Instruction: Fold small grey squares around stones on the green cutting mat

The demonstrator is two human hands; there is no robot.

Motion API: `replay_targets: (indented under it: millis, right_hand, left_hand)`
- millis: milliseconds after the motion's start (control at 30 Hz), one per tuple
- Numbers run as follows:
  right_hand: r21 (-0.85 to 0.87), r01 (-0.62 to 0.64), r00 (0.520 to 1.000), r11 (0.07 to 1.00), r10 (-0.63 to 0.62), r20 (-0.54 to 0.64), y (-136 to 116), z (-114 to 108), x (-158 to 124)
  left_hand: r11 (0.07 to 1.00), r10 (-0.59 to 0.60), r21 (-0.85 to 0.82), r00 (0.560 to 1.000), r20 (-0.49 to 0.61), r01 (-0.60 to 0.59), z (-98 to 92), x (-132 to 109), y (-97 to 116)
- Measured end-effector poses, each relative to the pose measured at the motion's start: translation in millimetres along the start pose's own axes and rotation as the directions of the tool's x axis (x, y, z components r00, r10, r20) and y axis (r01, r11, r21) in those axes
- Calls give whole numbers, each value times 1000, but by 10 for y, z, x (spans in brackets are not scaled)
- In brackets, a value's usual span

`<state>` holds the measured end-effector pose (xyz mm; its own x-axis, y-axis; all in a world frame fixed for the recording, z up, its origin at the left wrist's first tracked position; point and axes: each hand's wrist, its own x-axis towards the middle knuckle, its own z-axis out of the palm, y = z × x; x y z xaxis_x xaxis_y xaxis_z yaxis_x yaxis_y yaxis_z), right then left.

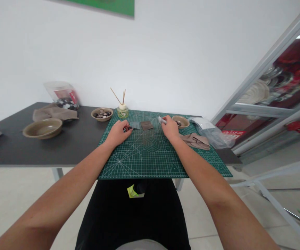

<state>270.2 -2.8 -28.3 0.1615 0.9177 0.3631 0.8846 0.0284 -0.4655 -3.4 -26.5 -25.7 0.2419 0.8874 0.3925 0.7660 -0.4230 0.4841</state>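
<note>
My left hand (118,133) is over the left part of a green cutting mat (129,158), its fingers closed on something small and dark that looks like a pebble (129,128). Just beyond those fingertips lies a grey-blue square (135,125), with a brown square (147,125) beside it; both look like sandpaper or cloth. Between the thumb and fingers of my right hand (170,128) is a small whitish folded piece (161,120); its material is unclear. Next to that hand stands a small tan bowl (188,124) with a few dark pebbles. A crumpled brown cloth (197,141) lies near my right wrist.
Left of the mat stand a bowl of pebbles (101,114), a wide bowl (42,129), a brown cloth (53,113) and a clear bag (60,93). A reed diffuser (123,110) is at the mat's back edge. Clear plastic (212,133) lies at the right.
</note>
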Motion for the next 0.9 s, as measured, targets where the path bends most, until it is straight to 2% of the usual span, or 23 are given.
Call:
replay_targets:
  millis: [67,133,233,567,633,700,767,800,833,900]
  right_hand:
    - [-176,86,996,981,-79,44,-27,27,-28]
    - [-274,164,983,948,-135,120,-61,81,-66]
    - [-298,214,969,930,-164,183,-104,146,-108]
    - [-362,240,956,901,-153,252,-299,156,-113]
    - [-421,202,965,885,-107,238,-375,151,-89]
    - [-414,239,961,878,-153,230,-438,149,-42]
    - [-347,381,912,857,-284,297,-474,160,28]
    - [-298,474,857,828,-356,373,-483,173,67]
    - [-260,525,811,811,-382,443,-486,189,106]
    - [-229,543,765,808,-364,531,-483,223,172]
  left_hand:
    - [999,29,-19,999,22,-29,10,0,-15]
    - [999,45,-29,999,24,-45,15,-1,-28]
    - [998,49,-29,999,15,-48,13,-2,-37]
    - [999,33,-18,999,26,-32,28,10,-65]
    - [999,27,-17,999,30,-27,21,12,-59]
    - [999,24,-22,999,32,-23,10,11,-46]
    - [999,27,-37,999,29,-26,2,7,-34]
    - [999,27,-40,999,29,-26,0,5,-30]
    - [999,27,-41,999,30,-26,0,2,-29]
    - [999,29,-35,999,36,-28,4,-2,-31]
